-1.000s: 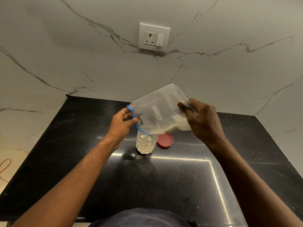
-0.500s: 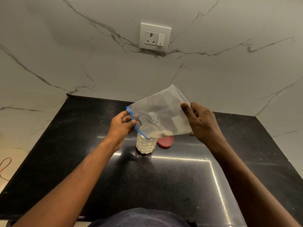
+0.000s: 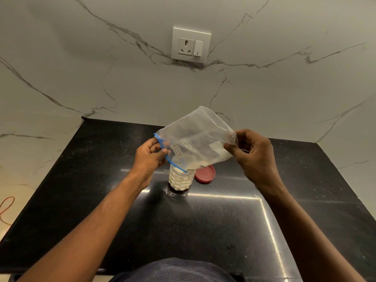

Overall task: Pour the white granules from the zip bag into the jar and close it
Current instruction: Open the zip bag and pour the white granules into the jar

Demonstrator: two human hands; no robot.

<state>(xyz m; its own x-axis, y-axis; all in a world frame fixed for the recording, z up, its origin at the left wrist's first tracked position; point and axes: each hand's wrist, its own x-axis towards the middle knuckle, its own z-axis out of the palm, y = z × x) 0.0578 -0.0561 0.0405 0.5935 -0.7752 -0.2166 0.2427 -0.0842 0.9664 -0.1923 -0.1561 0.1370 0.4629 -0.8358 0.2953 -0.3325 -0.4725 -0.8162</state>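
Note:
A clear zip bag [image 3: 195,137] with a blue zip strip hangs tilted over a small clear jar [image 3: 181,180], its open mouth pointing down into the jar's top. White granules lie along the bag's lower edge and fill most of the jar. My left hand [image 3: 149,157] pinches the blue zip edge at the bag's mouth. My right hand [image 3: 254,159] holds the bag's raised bottom corner. The red lid [image 3: 205,175] lies flat on the counter just right of the jar, partly hidden by the bag.
The jar stands on a black stone counter [image 3: 203,231] set into a marble-look wall corner. A white socket and switch plate [image 3: 190,45] sits on the back wall. An orange cord [image 3: 6,210] shows at the far left, off the counter.
The granules have slid down from the bag's right corner toward its mouth over the jar. Both hands keep their hold; the bag sits slightly lower.

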